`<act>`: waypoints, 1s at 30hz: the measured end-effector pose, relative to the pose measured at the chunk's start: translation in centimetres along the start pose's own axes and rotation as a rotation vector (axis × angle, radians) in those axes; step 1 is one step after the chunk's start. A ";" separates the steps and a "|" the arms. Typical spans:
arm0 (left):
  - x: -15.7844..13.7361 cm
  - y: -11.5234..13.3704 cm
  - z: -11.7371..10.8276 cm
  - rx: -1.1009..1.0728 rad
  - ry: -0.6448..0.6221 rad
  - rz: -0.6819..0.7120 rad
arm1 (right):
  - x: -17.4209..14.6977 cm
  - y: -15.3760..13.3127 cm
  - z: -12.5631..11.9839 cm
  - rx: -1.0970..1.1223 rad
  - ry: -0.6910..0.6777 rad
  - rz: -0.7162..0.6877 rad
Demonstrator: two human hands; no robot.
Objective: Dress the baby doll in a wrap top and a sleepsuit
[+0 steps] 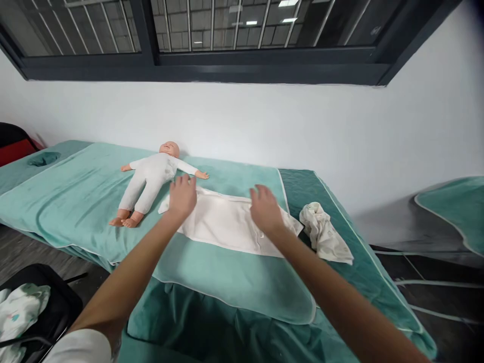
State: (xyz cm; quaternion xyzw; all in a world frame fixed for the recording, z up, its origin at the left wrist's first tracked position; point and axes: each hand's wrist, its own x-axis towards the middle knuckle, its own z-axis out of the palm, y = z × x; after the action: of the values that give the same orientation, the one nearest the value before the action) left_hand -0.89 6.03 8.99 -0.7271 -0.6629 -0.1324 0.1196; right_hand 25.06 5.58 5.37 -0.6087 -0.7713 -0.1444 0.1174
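Observation:
A white baby garment [223, 222] lies spread out sideways on the green bed cover, its far edge slightly rumpled. My left hand [183, 195] is over the garment's left end, fingers loosely bent and a little apart, with nothing visible in them. Over its right half is my right hand [265, 207], also with bent, separated fingers; the fingertips reach past the far edge. Whether either palm touches the fabric is hidden. To the left, a baby doll [153, 174] in a white long-sleeved suit lies on its back, one arm stretched towards my left hand.
A crumpled, patterned white cloth [323, 232] rests right of the garment. The green-covered bed [94, 201] runs along a white wall below a dark-framed window [227, 68]. A black chair [49, 297] with printed cloth stands at lower left. Another green cover [457, 206] hangs at right.

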 end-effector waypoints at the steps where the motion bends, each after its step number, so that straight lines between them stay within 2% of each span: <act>1: -0.5 0.9 1.5 -0.017 -0.018 0.045 | -0.6 -1.4 1.5 0.073 0.022 -0.084; 2: -0.9 1.6 3.0 -0.038 -0.035 0.092 | -1.1 -2.8 2.8 0.153 0.023 -0.139; 4: -1.5 2.8 5.7 -0.128 -0.070 0.171 | -1.6 -4.7 4.9 0.287 -0.007 -0.133; 7: -1.4 3.4 8.8 -0.227 -0.128 0.140 | -1.0 -5.7 7.0 0.342 -0.044 -0.022; 10: -0.2 3.4 10.6 -0.222 -0.130 0.086 | 0.3 -5.3 7.9 0.333 -0.065 0.063; 13: 1.2 3.8 11.4 -0.231 -0.123 -0.007 | 0.7 -5.0 7.8 0.302 0.028 0.081; 15: 2.0 4.4 11.8 -0.262 -0.132 -0.093 | 0.5 -5.1 7.5 0.304 0.098 0.018; 17: 2.7 5.0 12.0 -0.293 -0.140 -0.159 | 0.3 -5.3 7.4 0.329 0.093 -0.046; 18: 3.0 5.2 12.1 -0.300 -0.141 -0.173 | 0.3 -5.2 7.5 0.337 0.067 -0.035; 22: 4.2 5.7 12.2 -0.293 -0.160 -0.173 | 1.4 -4.6 8.3 0.286 -0.064 0.203; 24: 4.8 5.7 12.2 -0.281 -0.177 -0.154 | 2.3 -4.1 8.7 0.252 -0.076 0.274; 30: 6.5 5.8 13.0 -0.247 -0.157 -0.126 | 5.1 -2.3 9.6 0.247 -0.036 0.223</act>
State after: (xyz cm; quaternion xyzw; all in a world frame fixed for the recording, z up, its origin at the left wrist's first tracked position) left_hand 5.84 16.14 -0.88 -0.7014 -0.6932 -0.1631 -0.0315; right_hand 21.63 13.21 -1.98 -0.6738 -0.7129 -0.0234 0.1928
